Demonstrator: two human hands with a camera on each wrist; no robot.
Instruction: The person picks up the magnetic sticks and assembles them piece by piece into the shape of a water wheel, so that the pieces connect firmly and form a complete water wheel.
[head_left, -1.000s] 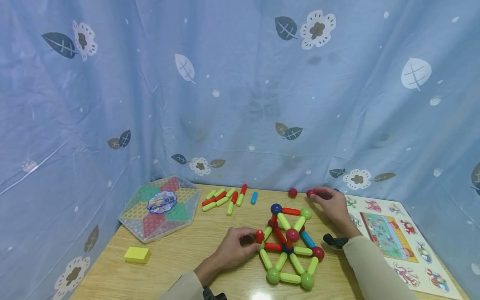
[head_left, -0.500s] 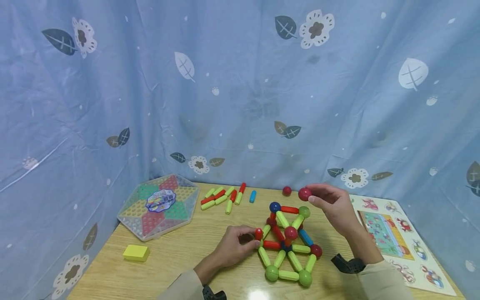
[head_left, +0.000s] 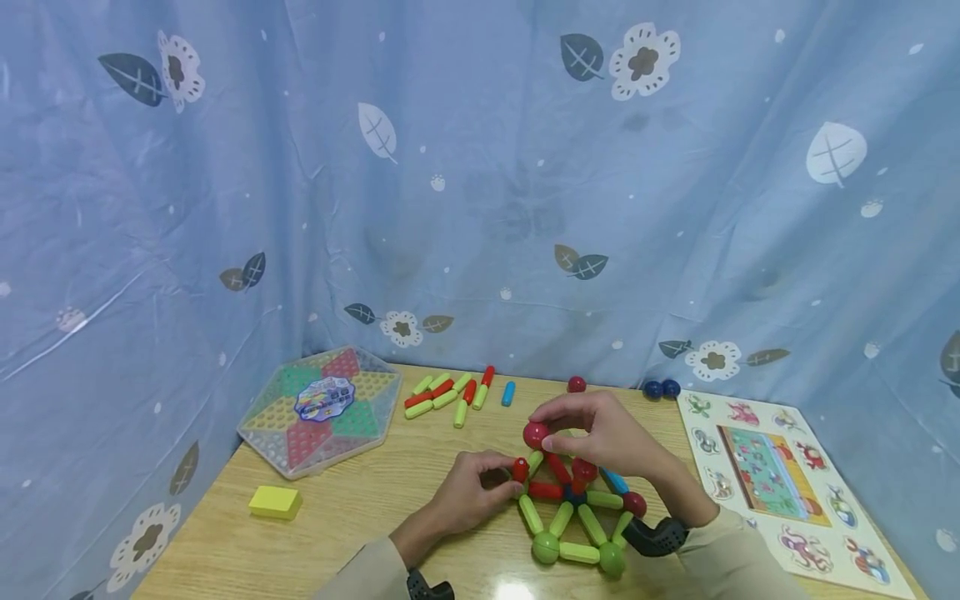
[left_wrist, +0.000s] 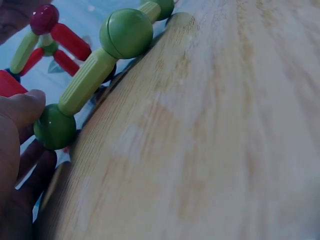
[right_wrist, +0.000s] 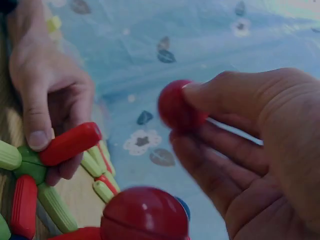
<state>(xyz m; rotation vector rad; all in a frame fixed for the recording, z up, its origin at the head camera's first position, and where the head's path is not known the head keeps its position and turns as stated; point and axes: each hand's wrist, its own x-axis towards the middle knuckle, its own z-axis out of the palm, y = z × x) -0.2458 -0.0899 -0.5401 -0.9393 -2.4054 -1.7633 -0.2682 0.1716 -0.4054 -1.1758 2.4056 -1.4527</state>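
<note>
A structure of green, red and blue sticks and balls (head_left: 577, 508) stands on the wooden table (head_left: 360, 517). My left hand (head_left: 480, 487) pinches a short red stick (head_left: 519, 471) at the structure's left corner; the same red stick (right_wrist: 70, 143) shows in the right wrist view. My right hand (head_left: 592, 437) holds a red ball (head_left: 536, 434) just above the structure's upper left part, and the red ball (right_wrist: 177, 107) sits at its fingertips. The left wrist view shows green balls and a green stick (left_wrist: 87, 80) low on the table.
Loose green, red and blue sticks (head_left: 453, 392) lie at the back. A red ball (head_left: 576, 384) and two blue balls (head_left: 662, 388) rest near the curtain. A hexagonal board box (head_left: 318, 412), a yellow block (head_left: 275, 502) and a puzzle board (head_left: 780, 483) flank the structure.
My right hand lifted the red ball from the back of the table and carried it left and down over the structure. My left hand stayed on the red stick.
</note>
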